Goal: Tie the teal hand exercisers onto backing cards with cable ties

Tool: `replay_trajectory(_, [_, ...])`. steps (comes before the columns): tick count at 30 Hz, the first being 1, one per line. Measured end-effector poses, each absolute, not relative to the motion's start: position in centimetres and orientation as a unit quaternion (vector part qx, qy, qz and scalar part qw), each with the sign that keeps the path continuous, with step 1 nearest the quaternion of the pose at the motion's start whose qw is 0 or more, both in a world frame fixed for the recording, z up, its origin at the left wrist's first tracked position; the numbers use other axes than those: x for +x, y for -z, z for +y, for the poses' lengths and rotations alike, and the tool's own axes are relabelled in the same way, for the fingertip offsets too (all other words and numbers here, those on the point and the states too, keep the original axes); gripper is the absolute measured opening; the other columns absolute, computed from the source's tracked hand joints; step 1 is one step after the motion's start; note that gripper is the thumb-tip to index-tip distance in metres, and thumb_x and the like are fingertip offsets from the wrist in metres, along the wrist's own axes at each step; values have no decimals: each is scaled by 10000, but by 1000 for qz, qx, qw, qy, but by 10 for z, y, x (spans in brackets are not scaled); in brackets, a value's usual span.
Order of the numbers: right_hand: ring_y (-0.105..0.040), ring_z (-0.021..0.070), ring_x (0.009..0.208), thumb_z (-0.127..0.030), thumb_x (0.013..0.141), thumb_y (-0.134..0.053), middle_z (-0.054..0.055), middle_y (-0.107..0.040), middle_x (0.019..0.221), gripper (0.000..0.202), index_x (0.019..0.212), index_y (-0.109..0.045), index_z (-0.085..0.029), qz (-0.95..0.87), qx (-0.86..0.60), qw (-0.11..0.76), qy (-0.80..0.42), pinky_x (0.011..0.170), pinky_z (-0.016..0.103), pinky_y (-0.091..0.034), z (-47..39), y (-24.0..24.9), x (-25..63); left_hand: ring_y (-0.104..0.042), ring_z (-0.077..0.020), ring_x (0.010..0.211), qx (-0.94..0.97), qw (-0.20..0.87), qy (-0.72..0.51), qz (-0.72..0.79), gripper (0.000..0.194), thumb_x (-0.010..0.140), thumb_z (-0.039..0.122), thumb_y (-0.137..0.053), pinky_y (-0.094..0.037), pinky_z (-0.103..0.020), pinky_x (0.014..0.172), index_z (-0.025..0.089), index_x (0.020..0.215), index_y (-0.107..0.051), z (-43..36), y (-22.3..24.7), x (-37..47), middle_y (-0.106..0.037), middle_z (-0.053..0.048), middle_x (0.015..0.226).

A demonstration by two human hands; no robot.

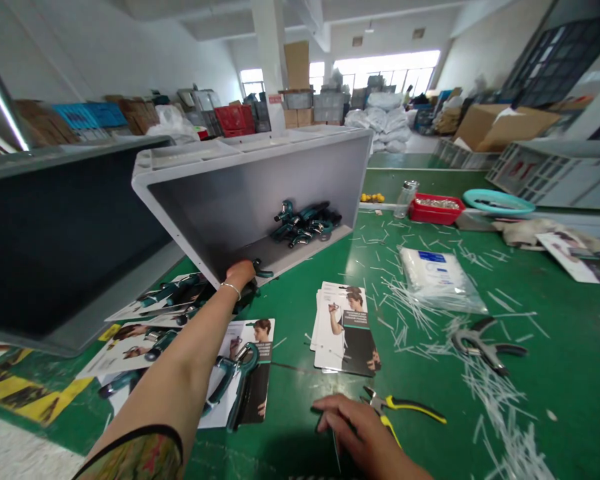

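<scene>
My left hand (pixel 241 272) reaches to the low front edge of the tilted grey crate (pixel 180 167), its fingers closed around a dark green hand grip exerciser (pixel 264 273). More hand grip exercisers (pixel 307 223) lie heaped in the crate's far corner. Below my left forearm, a grip exerciser (pixel 240 380) rests on a printed card (pixel 263 333), beside several others on cards. Low in the middle, my right hand (pixel 363 433) has curled fingers, with a thin pale cable tie (pixel 336 453) showing beneath them. Yellow-and-black cutting pliers (pixel 415 407) lie right beside that hand.
A stack of printed cards (pixel 347 333) lies mid-table. To the right are loose white cable ties (pixel 495 393), a bag of ties (pixel 440 280), grey-handled pliers (pixel 485 347), a red bin (pixel 436 210), a glass jar (pixel 406 199) and a turquoise tray (pixel 523 205). Another crate (pixel 55 247) stands left.
</scene>
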State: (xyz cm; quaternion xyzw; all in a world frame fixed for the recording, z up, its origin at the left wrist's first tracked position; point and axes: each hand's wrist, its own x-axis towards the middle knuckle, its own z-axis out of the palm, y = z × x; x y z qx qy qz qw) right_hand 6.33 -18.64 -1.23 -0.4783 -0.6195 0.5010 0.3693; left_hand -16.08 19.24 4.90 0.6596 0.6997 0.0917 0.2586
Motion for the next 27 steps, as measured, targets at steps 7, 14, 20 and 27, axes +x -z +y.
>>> replay_trajectory(7, [-517, 68, 452, -456, 887, -625, 57, -732, 879, 282, 940, -542, -191, -377, -455, 503, -631, 438, 194, -392, -108, -23, 89, -670, -178, 596, 626, 478, -198, 583, 258, 751, 200, -697, -576, -313, 603, 146, 979, -589, 124, -46, -119, -665, -38, 685])
replay_trajectory(14, [-410, 65, 372, -508, 827, -678, -43, -609, 570, 353, 906, -501, -214, -353, -447, 490, -660, 354, 173, -302, -87, -34, 118, -670, -162, 834, 495, 677, -458, 294, 484, 752, 287, -744, -568, -302, 746, 233, 1153, -478, 2, -4, -40, -642, -38, 1043])
replay_trajectory(20, [-427, 80, 373, -498, 762, -735, -96, -554, 513, 417, 940, -466, -234, -403, -536, 445, -593, 366, 176, -332, -76, -14, 149, -650, -231, 1018, 557, 712, -330, 271, 438, 748, 257, -723, -529, -394, 900, 160, 1159, -607, 32, 2, -65, -662, -111, 1155])
replay_trajectory(27, [-454, 98, 389, -514, 768, -694, -47, -616, 584, 395, 879, -451, -223, -456, -577, 357, -576, 406, 226, -376, -51, 0, 160, -640, -214, 954, 720, 528, -295, 339, 291, 801, 295, -666, -480, -342, 892, 184, 1065, -713, 50, 27, -75, -716, -69, 1039])
